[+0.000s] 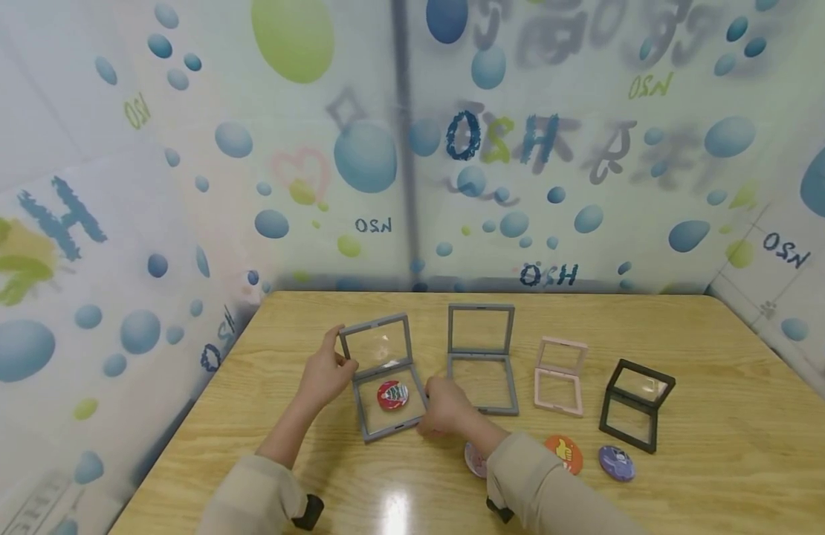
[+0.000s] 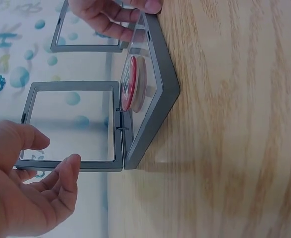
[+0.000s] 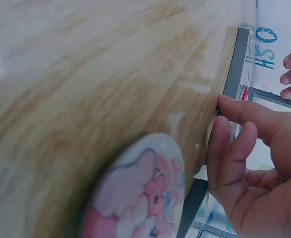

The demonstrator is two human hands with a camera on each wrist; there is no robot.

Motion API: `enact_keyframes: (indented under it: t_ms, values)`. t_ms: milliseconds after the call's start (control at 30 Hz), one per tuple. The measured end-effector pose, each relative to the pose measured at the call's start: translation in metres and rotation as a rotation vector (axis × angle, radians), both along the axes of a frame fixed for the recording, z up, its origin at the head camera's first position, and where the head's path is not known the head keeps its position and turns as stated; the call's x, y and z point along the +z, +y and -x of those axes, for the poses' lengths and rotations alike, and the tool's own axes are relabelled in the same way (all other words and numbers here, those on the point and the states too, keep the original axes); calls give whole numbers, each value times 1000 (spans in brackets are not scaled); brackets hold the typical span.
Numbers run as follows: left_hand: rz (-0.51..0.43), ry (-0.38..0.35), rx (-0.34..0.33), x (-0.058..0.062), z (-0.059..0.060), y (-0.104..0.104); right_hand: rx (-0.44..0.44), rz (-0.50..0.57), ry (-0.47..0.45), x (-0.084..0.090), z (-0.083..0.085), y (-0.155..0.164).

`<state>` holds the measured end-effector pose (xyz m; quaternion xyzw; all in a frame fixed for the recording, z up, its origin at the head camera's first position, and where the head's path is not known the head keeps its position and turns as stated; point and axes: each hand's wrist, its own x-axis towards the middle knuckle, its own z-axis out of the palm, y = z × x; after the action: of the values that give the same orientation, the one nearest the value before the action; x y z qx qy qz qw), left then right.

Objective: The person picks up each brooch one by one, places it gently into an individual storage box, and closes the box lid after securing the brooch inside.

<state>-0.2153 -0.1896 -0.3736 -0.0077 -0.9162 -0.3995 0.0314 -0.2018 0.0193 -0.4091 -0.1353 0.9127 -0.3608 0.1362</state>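
A grey hinged display frame [image 1: 389,431] with clear panels stands opened on the table. A red round badge [image 1: 392,395] with a tree-like picture sits on its lower clear panel. My left hand [image 1: 325,377] holds the left side of the raised lid, thumb and fingers about its edge. At the right side of the lower half, my right hand [image 1: 444,405] pinches the border; in the right wrist view its thumb and fingers meet at the grey edge. A pink cartoon badge [image 3: 140,198] lies close by, partly hidden by the right arm in the head view.
To the right stand a second opened grey frame [image 1: 481,349], a small pink frame [image 1: 558,407] and a black frame [image 1: 628,438]. An orange badge [image 1: 565,453] and a purple badge [image 1: 616,463] lie nearer. A patterned curtain [image 1: 359,253] rises behind the table [image 1: 720,416].
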Motion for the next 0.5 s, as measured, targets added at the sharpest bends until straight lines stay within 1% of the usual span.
enact_keyframes:
  t_ms: [233,500]
  values:
    - [-23,2,-22,0,-3,-2,3,-20,27,1,-1,0]
    - [-68,13,-46,0,-9,-4,2,-22,24,1,-3,-1]
